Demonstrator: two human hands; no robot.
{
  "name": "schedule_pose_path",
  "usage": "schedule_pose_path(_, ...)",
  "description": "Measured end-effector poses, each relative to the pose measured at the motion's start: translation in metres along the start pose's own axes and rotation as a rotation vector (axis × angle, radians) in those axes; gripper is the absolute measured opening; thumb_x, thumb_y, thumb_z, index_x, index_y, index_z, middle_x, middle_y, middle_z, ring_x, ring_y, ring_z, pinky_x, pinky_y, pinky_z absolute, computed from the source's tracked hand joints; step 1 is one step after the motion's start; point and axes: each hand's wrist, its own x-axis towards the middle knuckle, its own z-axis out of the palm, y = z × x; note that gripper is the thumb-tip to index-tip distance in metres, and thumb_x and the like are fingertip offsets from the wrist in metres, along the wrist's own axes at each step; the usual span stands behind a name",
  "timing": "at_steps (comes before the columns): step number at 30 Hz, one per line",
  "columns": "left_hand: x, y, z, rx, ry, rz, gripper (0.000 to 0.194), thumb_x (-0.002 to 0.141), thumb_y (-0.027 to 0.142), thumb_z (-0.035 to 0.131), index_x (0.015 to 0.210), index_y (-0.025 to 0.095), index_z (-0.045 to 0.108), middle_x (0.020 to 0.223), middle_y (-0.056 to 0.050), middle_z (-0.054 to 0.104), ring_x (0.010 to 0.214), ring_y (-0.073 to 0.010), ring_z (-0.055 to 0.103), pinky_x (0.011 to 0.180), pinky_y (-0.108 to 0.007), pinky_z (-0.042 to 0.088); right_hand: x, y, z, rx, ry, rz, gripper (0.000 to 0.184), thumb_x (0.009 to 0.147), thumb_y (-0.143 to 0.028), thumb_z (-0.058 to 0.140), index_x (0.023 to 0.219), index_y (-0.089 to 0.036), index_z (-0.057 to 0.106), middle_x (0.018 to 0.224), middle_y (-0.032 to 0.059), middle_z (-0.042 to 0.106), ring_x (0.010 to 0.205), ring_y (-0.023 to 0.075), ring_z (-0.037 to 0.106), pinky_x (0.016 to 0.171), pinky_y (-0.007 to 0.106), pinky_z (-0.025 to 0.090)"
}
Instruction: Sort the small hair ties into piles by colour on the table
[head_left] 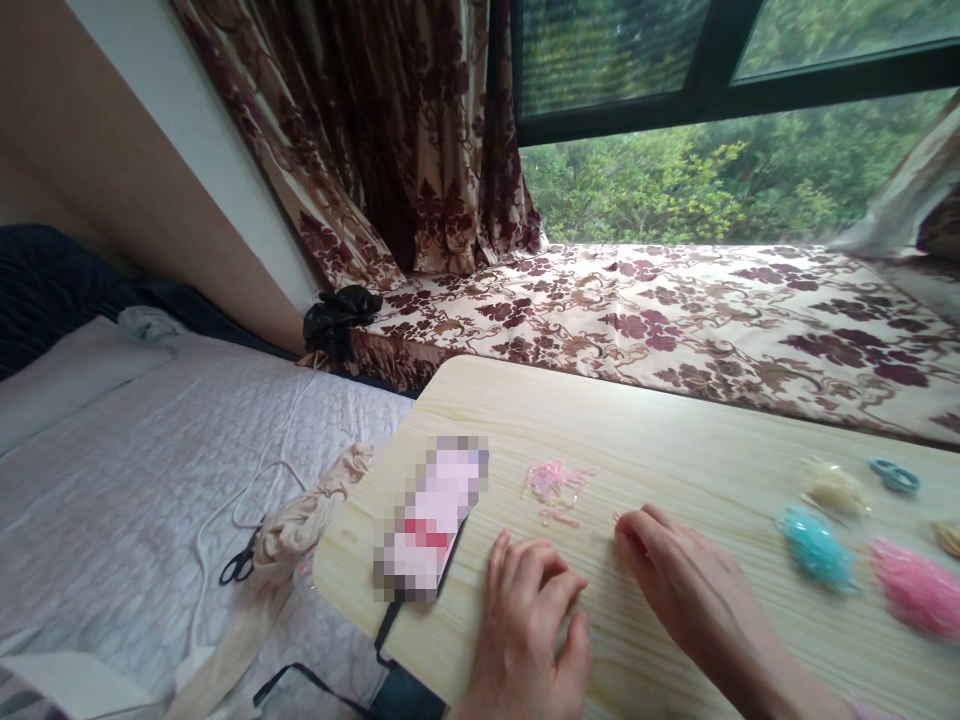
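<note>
My left hand (529,625) rests on the pale wooden table with its fingers slightly bent and apart, holding nothing. To its right, my right hand (664,555) is closed, thumb and fingers pressed together low over the tabletop. A tiny pink bit shows at its fingertips; most of it is hidden. Beyond both hands lies a loose pile of small, thin pink pieces (555,480), with a few strays (560,517) just in front. Left of my left hand is a phone (431,520), its screen blurred out, with a black strap attached.
Right of my hands lie a turquoise bundle (817,550), a pink bundle (919,590), a cream bundle (834,490) and a blue-grey looped object (894,475). The table (637,420) meets a floral-covered window ledge (675,310). Black-handled scissors (238,568) and cloth (289,530) lie on the bed.
</note>
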Motion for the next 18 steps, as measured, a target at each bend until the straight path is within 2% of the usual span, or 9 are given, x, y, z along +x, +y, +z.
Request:
schedule_pose_path(5, 0.0, -0.002, -0.003, 0.025, -0.039, 0.024, 0.029, 0.083, 0.007, 0.052, 0.104, 0.024, 0.064, 0.099, -0.004, 0.065, 0.104, -0.0218, 0.062, 0.113, -0.057, 0.038, -0.006, 0.003, -0.012, 0.059, -0.009, -0.005, 0.035, 0.097, -0.039, 0.031, 0.071, -0.026, 0.051, 0.072, 0.002, 0.064, 0.059, 0.0162, 0.06, 0.054, 0.028, 0.038)
schedule_pose_path(10, -0.004, -0.017, -0.001, 0.124, -0.083, 0.16, 0.03, 0.084, 0.009, 0.052, 0.109, 0.023, 0.062, 0.102, -0.006, 0.066, 0.103, -0.0234, 0.064, 0.109, -0.057, 0.043, -0.03, 0.019, -0.04, 0.108, 0.016, 0.036, 0.036, 0.096, -0.042, 0.032, 0.068, -0.027, 0.048, 0.067, 0.0018, 0.061, 0.057, 0.0165, 0.06, 0.056, 0.029, 0.044)
schedule_pose_path(12, -0.004, -0.022, 0.0, 0.164, -0.085, 0.19, 0.031, 0.084, 0.009, 0.052, 0.109, 0.023, 0.062, 0.103, -0.006, 0.066, 0.104, -0.023, 0.065, 0.109, -0.056, 0.043, -0.043, 0.038, -0.05, 0.137, 0.04, 0.086, 0.036, 0.094, -0.046, 0.035, 0.067, -0.027, 0.05, 0.065, 0.0018, 0.061, 0.055, 0.0168, 0.059, 0.054, 0.029, 0.044)
schedule_pose_path(15, -0.005, -0.025, 0.001, 0.214, -0.076, 0.222, 0.03, 0.085, 0.01, 0.053, 0.108, 0.024, 0.063, 0.103, -0.005, 0.067, 0.102, -0.0219, 0.065, 0.108, -0.052, 0.045, -0.061, 0.081, -0.062, 0.108, 0.077, 0.203, 0.034, 0.089, -0.053, 0.041, 0.07, -0.028, 0.056, 0.063, 0.0023, 0.062, 0.054, 0.019, 0.059, 0.051, 0.031, 0.044)
schedule_pose_path(18, -0.005, -0.026, 0.002, 0.25, -0.068, 0.241, 0.029, 0.085, 0.011, 0.053, 0.108, 0.024, 0.064, 0.103, -0.005, 0.067, 0.101, -0.0218, 0.066, 0.106, -0.05, 0.047, -0.066, 0.124, -0.074, -0.005, 0.098, 0.317, 0.03, 0.086, -0.052, 0.044, 0.072, -0.03, 0.058, 0.068, 0.0048, 0.066, 0.06, 0.022, 0.062, 0.058, 0.033, 0.045)
